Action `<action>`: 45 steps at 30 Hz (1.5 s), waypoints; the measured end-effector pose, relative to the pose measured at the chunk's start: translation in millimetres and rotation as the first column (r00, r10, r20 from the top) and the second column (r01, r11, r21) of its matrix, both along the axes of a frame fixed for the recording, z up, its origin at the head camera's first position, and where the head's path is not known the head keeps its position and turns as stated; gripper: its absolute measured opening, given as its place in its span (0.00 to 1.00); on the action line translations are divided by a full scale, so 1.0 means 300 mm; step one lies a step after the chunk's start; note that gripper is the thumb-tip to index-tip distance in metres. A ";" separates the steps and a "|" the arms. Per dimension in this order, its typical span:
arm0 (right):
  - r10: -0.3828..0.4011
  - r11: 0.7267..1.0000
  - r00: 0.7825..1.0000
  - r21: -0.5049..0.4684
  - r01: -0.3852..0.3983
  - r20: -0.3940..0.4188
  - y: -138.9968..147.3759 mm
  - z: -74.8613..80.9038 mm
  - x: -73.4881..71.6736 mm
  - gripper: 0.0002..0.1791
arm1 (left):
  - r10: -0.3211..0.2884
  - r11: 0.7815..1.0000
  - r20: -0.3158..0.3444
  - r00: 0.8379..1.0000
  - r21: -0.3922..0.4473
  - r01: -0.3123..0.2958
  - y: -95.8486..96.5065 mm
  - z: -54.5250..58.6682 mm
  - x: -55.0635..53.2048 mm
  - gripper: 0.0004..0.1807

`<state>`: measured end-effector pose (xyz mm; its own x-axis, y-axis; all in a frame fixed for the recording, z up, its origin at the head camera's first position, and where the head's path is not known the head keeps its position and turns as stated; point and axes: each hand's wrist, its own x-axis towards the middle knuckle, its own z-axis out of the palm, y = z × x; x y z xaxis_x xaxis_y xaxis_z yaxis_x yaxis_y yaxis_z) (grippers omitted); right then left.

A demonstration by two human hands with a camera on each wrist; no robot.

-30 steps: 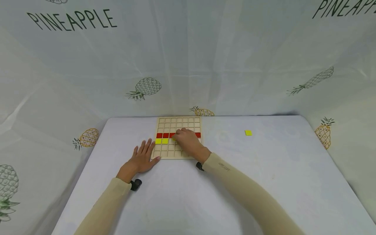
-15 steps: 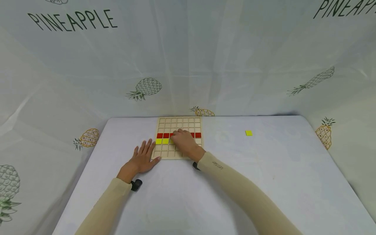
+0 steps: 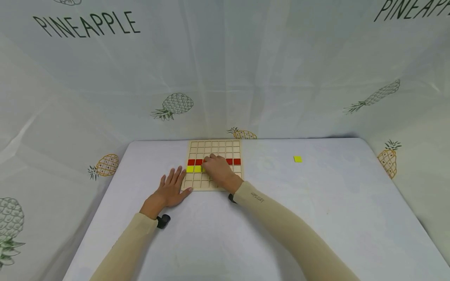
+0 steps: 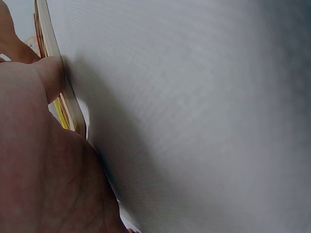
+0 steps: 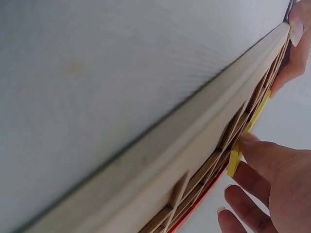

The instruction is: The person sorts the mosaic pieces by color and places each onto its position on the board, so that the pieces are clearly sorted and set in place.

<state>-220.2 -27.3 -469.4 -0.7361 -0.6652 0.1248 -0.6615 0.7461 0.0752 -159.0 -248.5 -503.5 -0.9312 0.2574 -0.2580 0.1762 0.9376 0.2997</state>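
Note:
A wooden grid board (image 3: 215, 147) lies at the far side of the table. A row of red tiles (image 3: 191, 162) crosses it, with yellow tiles (image 3: 190, 169) in the row just nearer, at its left end. My left hand (image 3: 170, 192) lies flat with fingers spread at the board's near-left corner, its thumb touching the edge. Over the middle of the board, my right hand (image 3: 218, 170) pinches a yellow tile (image 5: 234, 160) between thumb and forefinger, low against the grid. That hand hides part of the red row and several cells in the head view.
One loose yellow tile (image 3: 297, 159) lies on the white table (image 3: 267, 234), well to the right of the board. Behind the table hangs a pale cloth (image 3: 281, 78) printed with pineapples. Each wrist wears a black strap-on device (image 3: 163, 221).
My right hand has shifted a little left along the yellow row, toward the yellow tiles at its left end. The left hand stays in place.

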 end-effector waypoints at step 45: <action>-0.059 0.994 0.993 -0.098 0.049 -0.100 0.361 0.040 0.121 0.20 | 0.006 1.000 0.061 0.998 0.010 -0.007 0.030 0.077 0.029 0.49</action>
<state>-184.0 81.0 -457.4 -0.7506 -0.6066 0.2621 -0.6128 0.7874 0.0674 -150.4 -239.4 -480.5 -0.9157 0.2542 -0.3113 0.1513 0.9356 0.3190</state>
